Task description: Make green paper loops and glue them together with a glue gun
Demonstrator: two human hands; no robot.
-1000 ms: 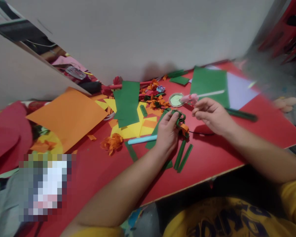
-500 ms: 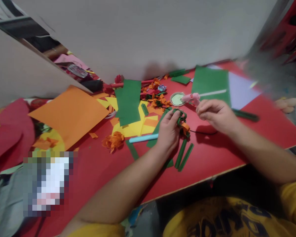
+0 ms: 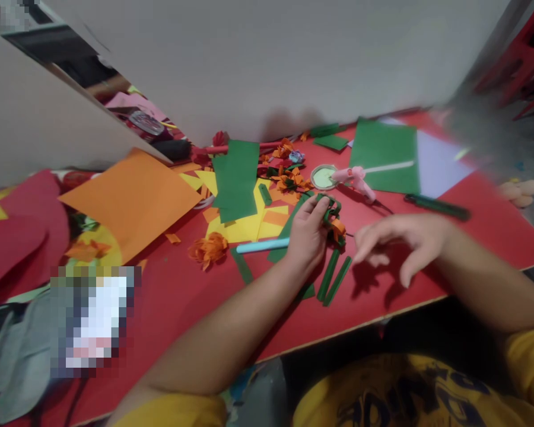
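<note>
- At the far left, red paper (image 3: 24,237) lies in large overlapping pieces.
- Next to it, a broad orange sheet (image 3: 136,204) lies with one corner pointing towards the wall.
- Below that sheet is an object blurred into blocks, too masked to tell.
- An orange paper flower (image 3: 210,249) sits on the red tabletop (image 3: 182,302), near the yellow paper (image 3: 225,232).
- A green sheet overlaps the yellow paper, with more orange flowers (image 3: 291,178) just to its right.
- A light blue stick (image 3: 262,245) runs towards the left wrist; its right end is hidden.
- The left hand (image 3: 306,234) has its fingers clamped on a curled green paper piece (image 3: 333,207), held above the tabletop, with an orange bit at its lower end.
- Two narrow green strips (image 3: 337,281) lie side by side just below that piece.
- Beyond it, a pink glue gun (image 3: 358,181) rests with its nozzle over a round dish (image 3: 321,177).
- The right hand (image 3: 407,237) hovers near the strips, fingers apart and bent downward.
- Behind it, a lilac sheet (image 3: 442,163) lies partly under a large green sheet.
</note>
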